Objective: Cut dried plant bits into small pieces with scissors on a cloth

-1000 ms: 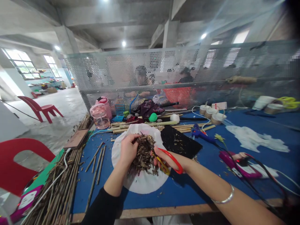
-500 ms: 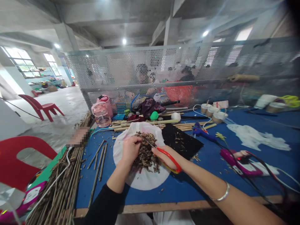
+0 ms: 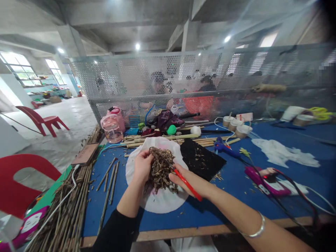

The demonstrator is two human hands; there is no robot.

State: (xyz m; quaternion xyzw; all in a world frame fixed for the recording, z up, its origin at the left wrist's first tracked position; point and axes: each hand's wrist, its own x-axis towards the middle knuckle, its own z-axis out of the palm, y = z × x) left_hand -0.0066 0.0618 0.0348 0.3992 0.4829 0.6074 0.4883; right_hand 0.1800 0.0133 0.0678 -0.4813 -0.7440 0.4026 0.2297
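Note:
A heap of dry brown plant pieces, like bark or dried leaves [image 3: 162, 171], lies on a round white cloth [image 3: 168, 204] in front of me. My left hand [image 3: 143, 164] pinches the edge of the heap at its upper left; its fingers are closed on some of the dried pieces. Red-handled scissors [image 3: 187, 183] are in my right hand [image 3: 190, 178], their blades pointing up and left into the heap. The blade tips are partly hidden among the pieces. A black cloth sheet [image 3: 203, 159] with scraps on it lies just right of the white cloth.
Thin sticks [image 3: 112, 182] lie left of the cloth, beside a long bundle of sticks [image 3: 70, 206]. A phone [image 3: 85, 154] rests on that bundle. Behind are a pink bottle [image 3: 112, 129] and green yarn ball [image 3: 171, 130]. A blue glue gun [image 3: 227, 147] and purple power strip [image 3: 270, 182] are at right.
The scissors have turned in my right hand, so their handles now show edge-on. My left hand has shifted slightly left and up, and the heap looks lifted at that side.

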